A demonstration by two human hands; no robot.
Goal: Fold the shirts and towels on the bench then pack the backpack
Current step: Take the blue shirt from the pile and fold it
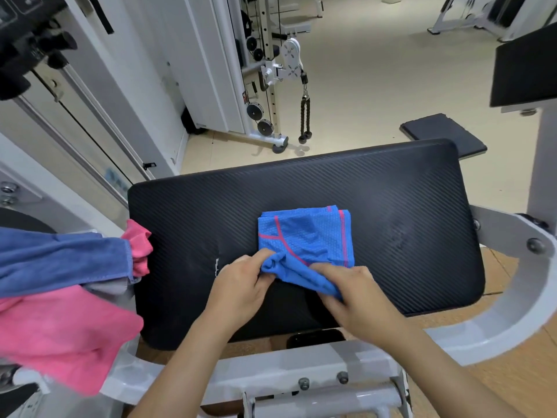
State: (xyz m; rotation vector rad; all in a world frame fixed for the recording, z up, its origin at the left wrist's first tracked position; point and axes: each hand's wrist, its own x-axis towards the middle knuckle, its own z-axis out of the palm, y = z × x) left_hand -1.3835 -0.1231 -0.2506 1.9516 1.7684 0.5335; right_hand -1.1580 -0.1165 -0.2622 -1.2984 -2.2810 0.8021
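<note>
- Black padded worktop with a ribbed diagonal texture, mounted on a white metal frame.
- Bright blue mesh shirt with red seam lines, folded into a compact square, lying near the middle of the worktop, towards its near edge.
- Left hand: fingers and thumb curled round the bunched near-left corner of the shirt, pinching the fabric.
- Right hand: fingers curled over the near edge of the shirt, gripping a loose flap that hangs towards the person.
- Dark blue terry towel and pink terry towel, unfolded, heaped at the left end beside the worktop; the blue lies above the pink.
- White cable machine with a black rope handle, standing on the beige floor beyond.
</note>
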